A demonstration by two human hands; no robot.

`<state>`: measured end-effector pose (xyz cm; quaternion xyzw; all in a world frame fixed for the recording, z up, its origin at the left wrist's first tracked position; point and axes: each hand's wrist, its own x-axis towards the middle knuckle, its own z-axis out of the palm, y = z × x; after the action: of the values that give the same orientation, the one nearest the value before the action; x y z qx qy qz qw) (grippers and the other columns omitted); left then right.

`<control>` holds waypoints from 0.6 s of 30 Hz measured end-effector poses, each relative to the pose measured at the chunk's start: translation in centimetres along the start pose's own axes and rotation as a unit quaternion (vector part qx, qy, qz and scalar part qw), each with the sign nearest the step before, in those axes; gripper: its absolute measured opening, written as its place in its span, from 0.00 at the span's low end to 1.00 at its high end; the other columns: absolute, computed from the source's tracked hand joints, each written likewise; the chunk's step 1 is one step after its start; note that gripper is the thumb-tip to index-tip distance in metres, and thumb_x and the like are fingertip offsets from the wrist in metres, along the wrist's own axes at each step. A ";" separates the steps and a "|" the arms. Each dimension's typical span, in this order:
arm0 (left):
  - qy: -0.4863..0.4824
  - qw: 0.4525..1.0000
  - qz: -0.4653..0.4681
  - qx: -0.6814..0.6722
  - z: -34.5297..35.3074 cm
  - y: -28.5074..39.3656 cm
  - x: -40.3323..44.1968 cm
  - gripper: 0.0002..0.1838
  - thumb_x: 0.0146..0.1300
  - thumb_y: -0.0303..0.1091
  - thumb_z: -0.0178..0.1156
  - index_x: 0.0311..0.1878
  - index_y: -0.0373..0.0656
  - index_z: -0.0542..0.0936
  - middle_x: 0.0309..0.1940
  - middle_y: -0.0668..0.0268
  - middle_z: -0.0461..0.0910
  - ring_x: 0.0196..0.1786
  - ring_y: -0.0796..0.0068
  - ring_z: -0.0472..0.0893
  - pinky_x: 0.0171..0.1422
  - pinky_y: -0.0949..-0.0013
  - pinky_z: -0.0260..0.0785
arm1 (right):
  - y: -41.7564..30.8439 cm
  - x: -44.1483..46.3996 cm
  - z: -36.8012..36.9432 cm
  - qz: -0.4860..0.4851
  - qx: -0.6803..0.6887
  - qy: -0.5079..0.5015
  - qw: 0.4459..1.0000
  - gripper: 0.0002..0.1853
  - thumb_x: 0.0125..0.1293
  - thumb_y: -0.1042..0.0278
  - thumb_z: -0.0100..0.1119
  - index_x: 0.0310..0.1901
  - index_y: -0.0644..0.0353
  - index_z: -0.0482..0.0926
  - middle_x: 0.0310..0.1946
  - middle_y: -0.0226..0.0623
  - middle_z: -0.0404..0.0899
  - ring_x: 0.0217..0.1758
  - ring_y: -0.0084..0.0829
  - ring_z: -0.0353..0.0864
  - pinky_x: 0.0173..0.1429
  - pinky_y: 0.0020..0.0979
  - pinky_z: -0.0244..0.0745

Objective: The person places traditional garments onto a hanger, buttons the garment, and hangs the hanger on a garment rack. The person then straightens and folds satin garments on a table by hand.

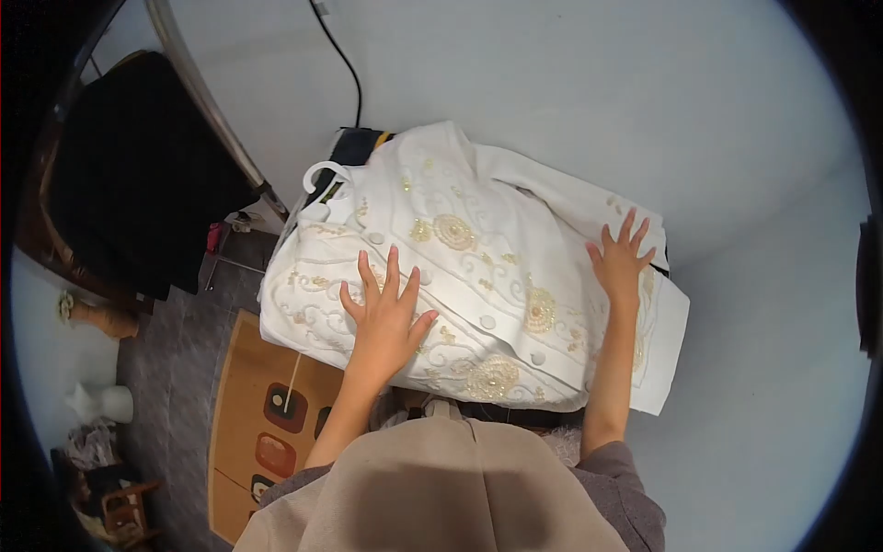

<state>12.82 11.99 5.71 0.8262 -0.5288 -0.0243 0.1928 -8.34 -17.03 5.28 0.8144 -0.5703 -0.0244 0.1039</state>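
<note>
White embroidered garment (pixel 506 276), with hanger (pixel 317 171). Left hand (pixel 384 322) and right hand (pixel 624 262) apart, fingers spread upon it. Step: apparently smoothing; further strokes call for light, flat palms.

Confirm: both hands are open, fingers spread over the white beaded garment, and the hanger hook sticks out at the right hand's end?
Wrong end. In the head view the white hanger hook sticks out on the left hand side. Both hands are open over the garment, right hand included.
</note>
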 end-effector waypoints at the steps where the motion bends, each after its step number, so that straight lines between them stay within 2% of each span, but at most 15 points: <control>1: -0.002 1.000 -0.003 -0.003 0.2 -0.6 0.2 0.30 0.62 0.49 0.57 0.62 0.40 0.71 0.74 0.50 0.46 0.74 0.36 0.38 0.63 0.25 0.33 | -2.1 -0.2 -0.8 -0.063 0.088 0.052 0.993 0.31 0.66 0.45 0.50 0.70 0.38 0.60 0.76 0.45 0.35 0.77 0.55 0.29 0.69 0.69 0.30; 3: 0.023 0.999 0.026 -0.005 1.1 -1.3 1.0 0.31 0.62 0.49 0.57 0.64 0.41 0.70 0.74 0.49 0.45 0.74 0.36 0.38 0.63 0.25 0.32 | -8.2 -1.0 -1.9 -0.178 0.262 0.147 0.937 0.31 0.67 0.45 0.48 0.70 0.37 0.58 0.76 0.44 0.35 0.78 0.54 0.31 0.69 0.68 0.29; 4: 0.039 0.998 0.043 -0.006 1.2 -1.4 1.7 0.31 0.62 0.50 0.57 0.64 0.41 0.69 0.74 0.49 0.45 0.74 0.36 0.38 0.63 0.25 0.32 | -10.4 -1.0 -2.6 -0.264 0.252 0.169 0.916 0.30 0.69 0.45 0.45 0.71 0.36 0.56 0.76 0.43 0.35 0.78 0.52 0.32 0.71 0.66 0.29; 6: 0.020 0.999 0.048 0.005 0.8 -2.0 2.2 0.34 0.62 0.50 0.56 0.65 0.36 0.66 0.74 0.48 0.44 0.74 0.37 0.37 0.64 0.25 0.31 | -12.7 1.9 -1.4 -0.321 0.151 0.152 0.923 0.30 0.69 0.43 0.42 0.72 0.35 0.54 0.76 0.42 0.35 0.78 0.50 0.32 0.71 0.66 0.29; 8: -0.002 0.999 0.045 0.021 0.4 -3.4 2.3 0.36 0.62 0.51 0.56 0.65 0.33 0.65 0.74 0.48 0.44 0.75 0.37 0.36 0.64 0.25 0.30 | -10.6 6.3 2.3 -0.173 0.129 0.027 0.976 0.31 0.69 0.38 0.38 0.71 0.34 0.54 0.76 0.42 0.36 0.78 0.50 0.32 0.69 0.69 0.30; 9: 0.011 0.999 0.037 0.010 0.3 -4.4 2.0 0.38 0.61 0.52 0.56 0.64 0.28 0.64 0.74 0.48 0.44 0.75 0.38 0.35 0.64 0.25 0.30 | -8.6 6.8 2.5 -0.083 0.128 -0.004 0.988 0.31 0.68 0.36 0.37 0.71 0.35 0.56 0.76 0.43 0.36 0.78 0.50 0.31 0.68 0.71 0.31; 10: 0.015 1.000 0.022 0.007 -0.2 -5.4 1.8 0.39 0.61 0.52 0.57 0.64 0.28 0.64 0.74 0.48 0.43 0.75 0.38 0.35 0.64 0.25 0.30 | -6.7 7.2 2.7 0.005 0.124 -0.034 0.992 0.32 0.68 0.34 0.35 0.71 0.35 0.57 0.76 0.43 0.37 0.78 0.51 0.30 0.67 0.72 0.33; 12: 0.023 1.000 -0.014 -0.004 -0.6 -6.8 1.5 0.40 0.60 0.53 0.57 0.64 0.27 0.64 0.74 0.48 0.43 0.75 0.39 0.35 0.64 0.25 0.30 | -4.8 8.5 3.0 0.122 0.119 0.010 0.985 0.32 0.68 0.33 0.33 0.68 0.38 0.63 0.76 0.44 0.38 0.78 0.52 0.29 0.66 0.73 0.36; 15: 0.041 0.999 -0.011 0.013 -1.1 -8.6 2.1 0.39 0.59 0.53 0.58 0.63 0.29 0.65 0.74 0.48 0.43 0.75 0.40 0.36 0.64 0.25 0.29 | -6.6 7.9 1.8 0.084 0.264 0.139 0.951 0.31 0.68 0.35 0.36 0.66 0.41 0.67 0.75 0.45 0.38 0.77 0.54 0.28 0.66 0.73 0.38; 17: 0.041 0.999 0.002 0.024 -1.6 -9.6 2.4 0.37 0.60 0.51 0.57 0.63 0.30 0.66 0.74 0.47 0.44 0.75 0.40 0.36 0.64 0.26 0.29 | -11.5 6.6 0.1 -0.033 0.251 0.111 0.961 0.28 0.68 0.40 0.44 0.65 0.43 0.69 0.75 0.45 0.39 0.78 0.53 0.29 0.67 0.71 0.38; 18: 0.049 0.999 -0.003 0.022 -1.8 -10.1 2.5 0.36 0.61 0.51 0.57 0.63 0.30 0.67 0.74 0.47 0.45 0.75 0.40 0.36 0.64 0.26 0.29 | -14.2 5.2 -1.5 -0.124 0.244 0.101 0.956 0.27 0.66 0.42 0.48 0.64 0.43 0.71 0.75 0.45 0.39 0.78 0.52 0.29 0.67 0.70 0.37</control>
<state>23.09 14.02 4.31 0.8321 -0.5165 0.0269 0.2004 6.83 -17.07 4.37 0.8778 -0.4396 0.1851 -0.0448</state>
